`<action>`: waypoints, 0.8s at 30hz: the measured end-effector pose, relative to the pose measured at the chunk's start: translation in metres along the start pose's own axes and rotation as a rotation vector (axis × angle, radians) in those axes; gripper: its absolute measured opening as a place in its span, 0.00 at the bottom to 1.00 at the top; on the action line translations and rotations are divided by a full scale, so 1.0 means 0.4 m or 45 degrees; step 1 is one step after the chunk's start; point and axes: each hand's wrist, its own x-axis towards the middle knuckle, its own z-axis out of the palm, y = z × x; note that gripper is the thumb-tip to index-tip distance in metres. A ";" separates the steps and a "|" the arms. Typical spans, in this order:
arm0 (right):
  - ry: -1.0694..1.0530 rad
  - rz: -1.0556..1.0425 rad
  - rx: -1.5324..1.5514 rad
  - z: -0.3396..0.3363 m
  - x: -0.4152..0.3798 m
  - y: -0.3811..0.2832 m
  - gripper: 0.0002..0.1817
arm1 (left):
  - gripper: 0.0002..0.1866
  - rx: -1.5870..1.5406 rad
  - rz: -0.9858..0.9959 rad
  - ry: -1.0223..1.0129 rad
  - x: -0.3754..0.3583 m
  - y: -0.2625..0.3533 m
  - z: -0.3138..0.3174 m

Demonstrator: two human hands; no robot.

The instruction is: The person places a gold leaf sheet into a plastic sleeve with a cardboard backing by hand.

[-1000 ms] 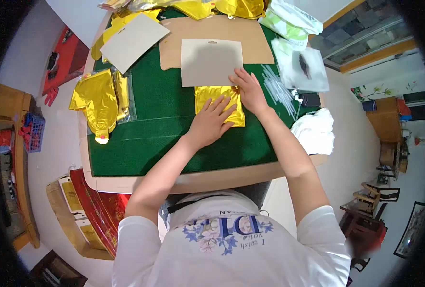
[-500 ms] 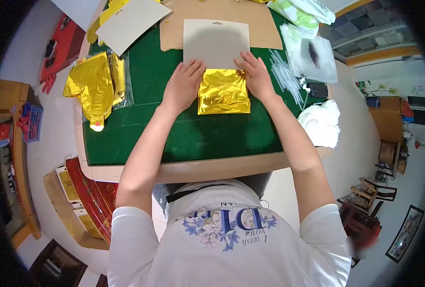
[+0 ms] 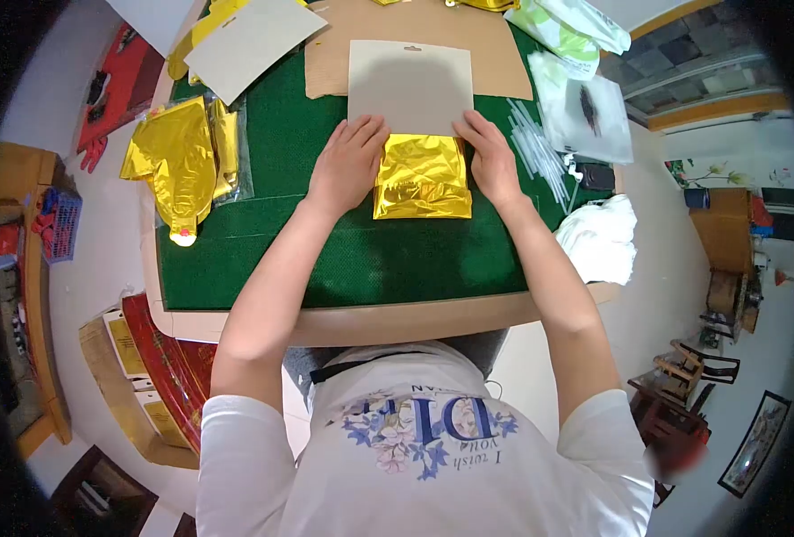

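Note:
A folded gold foil balloon lies on the green table mat, its top edge meeting the bottom of a grey cardboard card with a hang hole. My left hand rests with fingers stretched over the card's lower left corner and beside the foil. On the other side, my right hand has its fingertips at the card's lower right corner, fingers extended, with the palm beside the foil. Both palms face down.
Left of my hands lies another gold foil balloon, by a clear bag. A second card sits at back left. Thin clear tubes, a plastic bag and white cloth are at the right. Brown cardboard lies behind.
My right hand has shifted slightly right, its fingers moving off the foil's upper corner toward the card's edge. My left hand stays at the card's left corner. The whole view has moved a little.

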 end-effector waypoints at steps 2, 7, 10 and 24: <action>-0.061 -0.038 -0.010 -0.010 -0.001 0.003 0.23 | 0.19 -0.003 -0.001 -0.001 0.000 -0.001 -0.001; 0.073 0.301 0.168 -0.049 -0.034 -0.052 0.21 | 0.20 -0.026 -0.008 0.012 -0.001 -0.002 0.001; 0.098 0.778 0.679 -0.073 -0.095 -0.080 0.19 | 0.19 -0.021 0.003 0.012 -0.005 -0.004 0.009; -0.456 1.404 1.008 -0.181 -0.106 -0.159 0.22 | 0.20 -0.031 -0.008 -0.023 0.001 -0.006 0.003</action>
